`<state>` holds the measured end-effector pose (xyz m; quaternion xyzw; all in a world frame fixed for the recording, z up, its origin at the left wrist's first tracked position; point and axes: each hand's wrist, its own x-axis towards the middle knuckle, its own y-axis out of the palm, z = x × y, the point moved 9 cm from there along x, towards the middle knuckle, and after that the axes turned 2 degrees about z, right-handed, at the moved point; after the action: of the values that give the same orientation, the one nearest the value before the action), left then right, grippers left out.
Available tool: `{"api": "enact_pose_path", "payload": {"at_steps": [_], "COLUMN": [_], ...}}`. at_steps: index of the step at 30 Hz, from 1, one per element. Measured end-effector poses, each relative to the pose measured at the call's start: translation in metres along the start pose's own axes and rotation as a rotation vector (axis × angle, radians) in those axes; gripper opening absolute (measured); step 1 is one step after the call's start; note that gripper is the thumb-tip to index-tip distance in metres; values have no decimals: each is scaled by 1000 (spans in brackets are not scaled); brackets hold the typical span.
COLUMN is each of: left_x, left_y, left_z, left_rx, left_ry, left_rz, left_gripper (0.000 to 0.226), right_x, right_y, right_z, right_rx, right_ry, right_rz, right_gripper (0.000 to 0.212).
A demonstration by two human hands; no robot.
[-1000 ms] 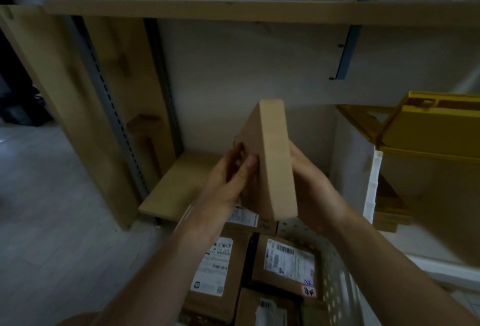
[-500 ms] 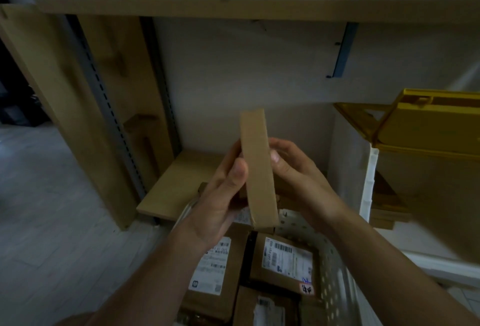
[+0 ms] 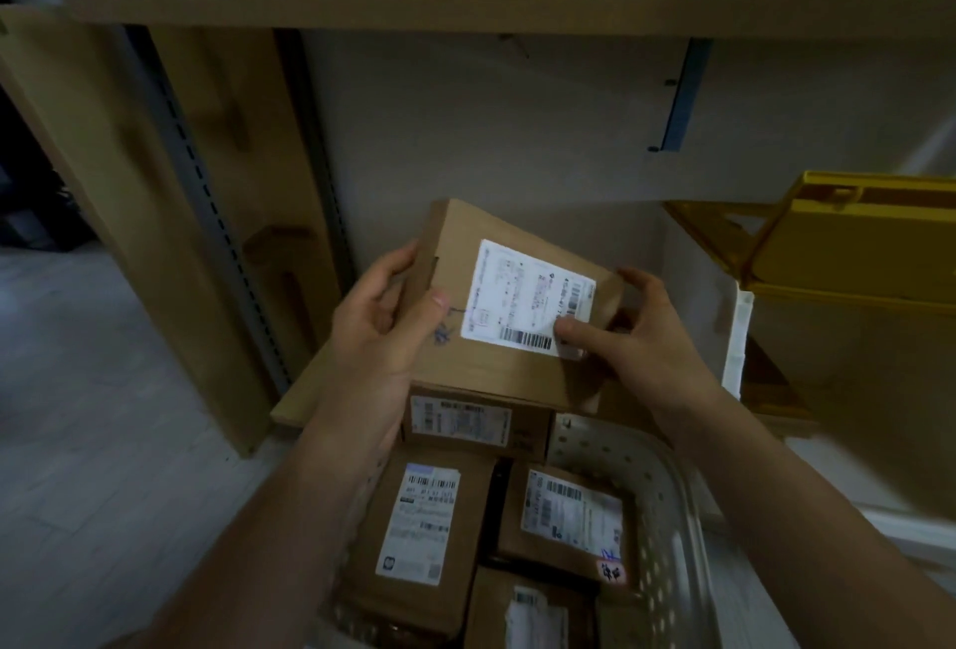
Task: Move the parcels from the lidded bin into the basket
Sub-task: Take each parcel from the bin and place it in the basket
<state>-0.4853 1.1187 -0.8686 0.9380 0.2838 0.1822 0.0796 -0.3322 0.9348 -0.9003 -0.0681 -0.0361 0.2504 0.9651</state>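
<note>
One brown cardboard parcel (image 3: 512, 307) was held up in the air above the far end of the basket (image 3: 672, 488), its labelled face turned toward the camera. The left hand (image 3: 383, 317) gripped its left edge, thumb on the front and fingers curled round the side; the right hand (image 3: 641, 332) pinched its right edge, thumb pressed on the lower right corner of the white shipping label (image 3: 527, 304). That label carried a barcode and small print too blurred to read, and a blue pen scribble (image 3: 442, 332) sat just beside it on the cardboard. Below, the white perforated basket held at least four more parcels: one (image 3: 476, 420) at the far end directly under the held one, one (image 3: 419, 540) at the left, one (image 3: 569, 519) at the right with a small pink sticker (image 3: 611, 572) and blue handwriting at its corner, and one (image 3: 527, 612) partly cut off at the near edge. Each bore a white barcode label, none legible. To the right stood the bin (image 3: 734, 338) with its yellow lid (image 3: 853, 244) raised.
</note>
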Motion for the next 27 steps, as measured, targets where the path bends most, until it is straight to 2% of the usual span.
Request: {"api": "enact_pose_path", "payload": {"at_steps": [4,8,12,15,18,20,23,25,27], "left_x": [4,7,6,5,7,9,10,10,8], "left_y": [-20,-28,-26,-24,-28,-29,-22,-21,-25], "left_z": [-9,1,4,6,9,8,4,4,6], "left_rx": [245,322,355,291,96,29,58,91,154], "left_ry": [79,-5,-58,-73,-94,-113,-111,-124,-146], "left_rz": [-117,-144,-167,-184,-210,-195,-115,-96,-111], "left_gripper": [36,42,44,52,66,72,76,59,34], "right_x": [0,-1,0,0,-7,-11,-8,-4,-1], "right_y": [-11,-19,-21,-19,4,13,3,-10,-20], "right_z": [5,11,12,11,18,19,20,18,16], "right_rx": [57,131,147,133,-6,6,149,265,499], "right_ry": [-65,-135,-154,-139,-168,-197,-183,-157,-123], "right_rz": [-86,-182,-192,-128,147,228,91,-30,-100], "right_gripper": [64,46,35,41,80,88,75,69,57]}}
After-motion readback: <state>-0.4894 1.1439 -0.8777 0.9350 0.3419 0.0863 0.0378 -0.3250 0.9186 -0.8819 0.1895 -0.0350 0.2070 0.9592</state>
